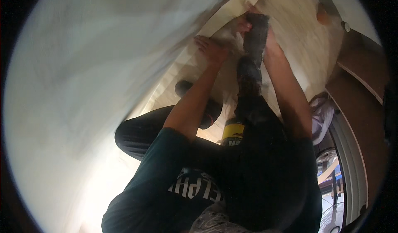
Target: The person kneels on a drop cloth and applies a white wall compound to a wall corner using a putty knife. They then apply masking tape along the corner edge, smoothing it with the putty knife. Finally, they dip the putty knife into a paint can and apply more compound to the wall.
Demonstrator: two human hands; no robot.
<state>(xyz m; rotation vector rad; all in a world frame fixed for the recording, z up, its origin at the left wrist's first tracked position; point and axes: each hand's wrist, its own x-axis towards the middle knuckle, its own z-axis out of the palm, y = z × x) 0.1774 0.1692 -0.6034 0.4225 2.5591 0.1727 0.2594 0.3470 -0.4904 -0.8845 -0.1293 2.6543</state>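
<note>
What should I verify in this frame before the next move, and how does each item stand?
1. Left hand at the pale strip: ok, it is by the lower end.
2. Right hand near the strip's upper part: ok.
3. Secure grip on the dark flat object: cannot tell; it partly covers the right hand.
4. Clear view of the yellow-and-dark container: not ok, the legs and clothing partly hide it.
5. Container's lid on or off: cannot tell.
6. White plastic bag away from both hands: ok, it lies off to the right.
</note>
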